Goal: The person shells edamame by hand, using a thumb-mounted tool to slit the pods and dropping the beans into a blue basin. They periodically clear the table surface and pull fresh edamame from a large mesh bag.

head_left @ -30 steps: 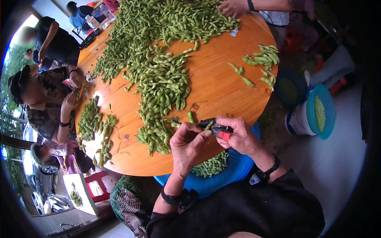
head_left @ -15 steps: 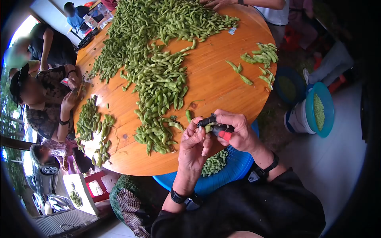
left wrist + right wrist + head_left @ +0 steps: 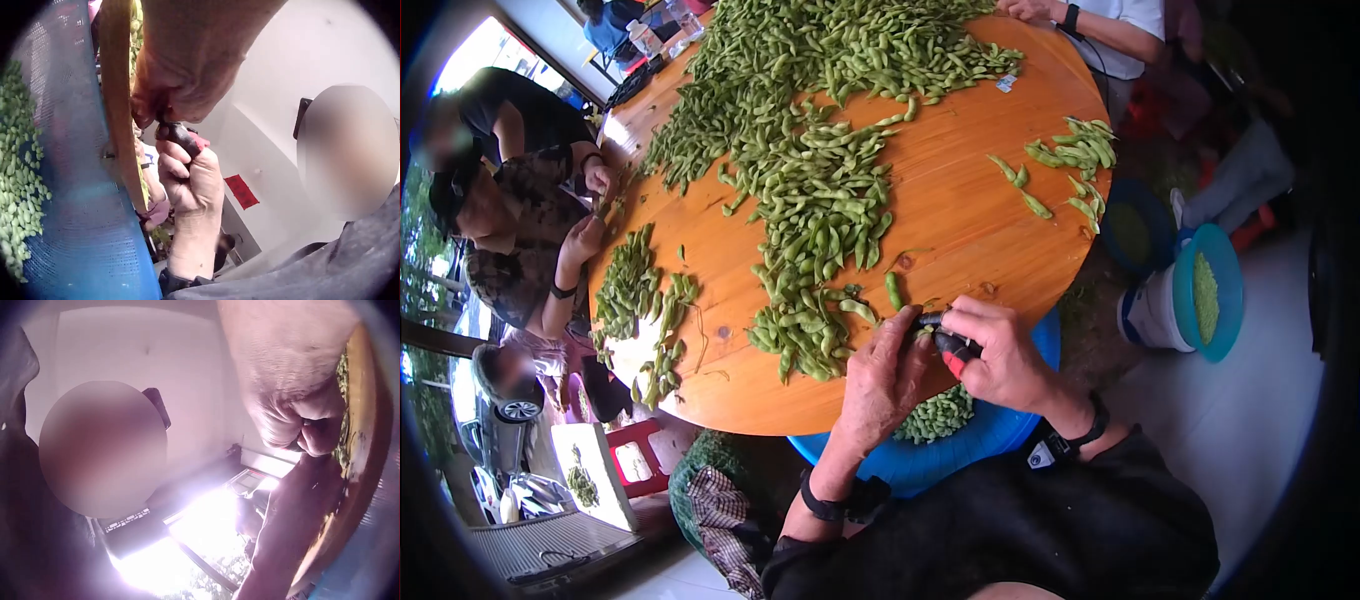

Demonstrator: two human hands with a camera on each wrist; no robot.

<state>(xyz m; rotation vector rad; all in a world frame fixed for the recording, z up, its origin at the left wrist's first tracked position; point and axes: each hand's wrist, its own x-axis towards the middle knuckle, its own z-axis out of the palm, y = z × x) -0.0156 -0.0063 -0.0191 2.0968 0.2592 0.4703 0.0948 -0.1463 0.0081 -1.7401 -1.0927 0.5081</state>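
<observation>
In the head view my two hands meet over the near edge of the round wooden table (image 3: 960,230). My right hand (image 3: 992,350) grips a black-and-red hand tool (image 3: 952,350), its black end pointing toward my left hand. My left hand (image 3: 880,380) pinches a green soybean pod (image 3: 923,331) against that end, mostly hidden by the fingers. The left wrist view shows the tool (image 3: 181,134) from below, in the curled right fingers. Just beyond the hands lies a single pod (image 3: 893,290), beside a long heap of soybean pods (image 3: 820,200).
Below the table edge sits a blue basin (image 3: 1000,425) with shelled beans (image 3: 937,415). Smaller pod piles lie at the table's left (image 3: 628,285) and right (image 3: 1080,145). A teal basin (image 3: 1228,300) of beans rests on a white bucket (image 3: 1150,310). Other people sit around the table.
The pod has gone from plain view between the hands to mostly covered by the left fingers at the tool. The head view has shifted slightly. Across the table, another person's hand has drawn back from the heap.
</observation>
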